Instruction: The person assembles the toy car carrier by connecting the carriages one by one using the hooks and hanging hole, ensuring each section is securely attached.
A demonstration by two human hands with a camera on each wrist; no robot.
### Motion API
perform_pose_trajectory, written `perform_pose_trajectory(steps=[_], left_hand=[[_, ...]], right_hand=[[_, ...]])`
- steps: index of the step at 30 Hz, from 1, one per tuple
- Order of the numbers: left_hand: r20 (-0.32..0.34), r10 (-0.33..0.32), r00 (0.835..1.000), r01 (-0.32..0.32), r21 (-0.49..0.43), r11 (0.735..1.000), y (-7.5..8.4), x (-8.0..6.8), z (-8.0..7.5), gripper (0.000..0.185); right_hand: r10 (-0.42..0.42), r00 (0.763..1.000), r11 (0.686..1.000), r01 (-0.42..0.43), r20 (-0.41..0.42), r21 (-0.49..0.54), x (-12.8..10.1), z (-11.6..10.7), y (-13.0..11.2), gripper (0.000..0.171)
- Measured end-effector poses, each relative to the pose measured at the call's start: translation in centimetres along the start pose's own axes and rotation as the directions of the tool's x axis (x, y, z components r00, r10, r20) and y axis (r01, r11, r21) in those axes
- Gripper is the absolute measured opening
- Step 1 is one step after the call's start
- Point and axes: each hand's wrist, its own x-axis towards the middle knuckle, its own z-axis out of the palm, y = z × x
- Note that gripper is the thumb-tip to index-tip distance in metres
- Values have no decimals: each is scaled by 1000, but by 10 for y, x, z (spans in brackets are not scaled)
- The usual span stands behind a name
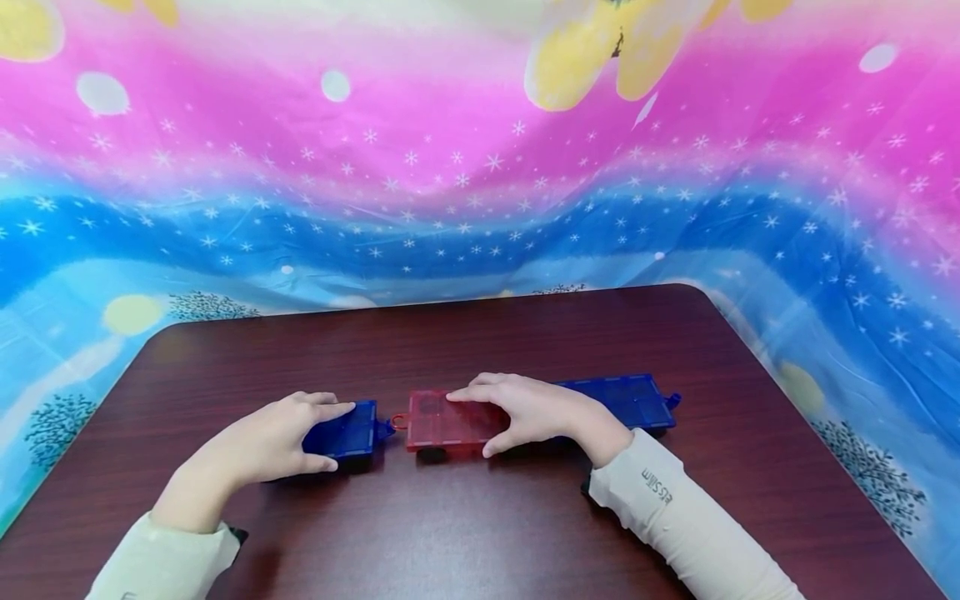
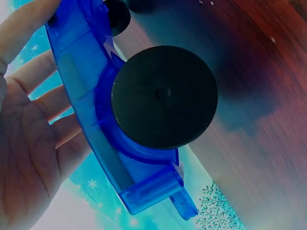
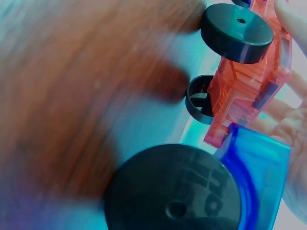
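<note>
In the head view my left hand [image 1: 258, 437] grips a see-through blue toy wagon [image 1: 351, 430], thumb along the near side and fingers over the top. A small blue hitch on its right end meets the red loop [image 1: 400, 422] of a see-through red toy wagon [image 1: 438, 423]. Over that red wagon is my right hand [image 1: 536, 408], its thumb at the near edge and fingers across the top. A longer blue wagon [image 1: 618, 400] stands right behind the red one, partly hidden by the hand. The left wrist view shows a black wheel [image 2: 164, 97] under the left wagon.
The wagons stand in a row across a dark reddish wooden table [image 1: 450, 517] with rounded corners. Behind and beside it hangs a pink and blue cloth [image 1: 465, 183] with snowflakes. Black wheels [image 3: 237, 33] show beneath the red wagon in the right wrist view.
</note>
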Motion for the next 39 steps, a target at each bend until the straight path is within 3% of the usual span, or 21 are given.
perform_pose_trajectory(steps=[39], left_hand=[[-6, 21, 1000, -21, -35, 999, 0, 6, 5, 73]], right_hand=[[41, 998, 998, -39, 36, -49, 0, 0, -3, 79]])
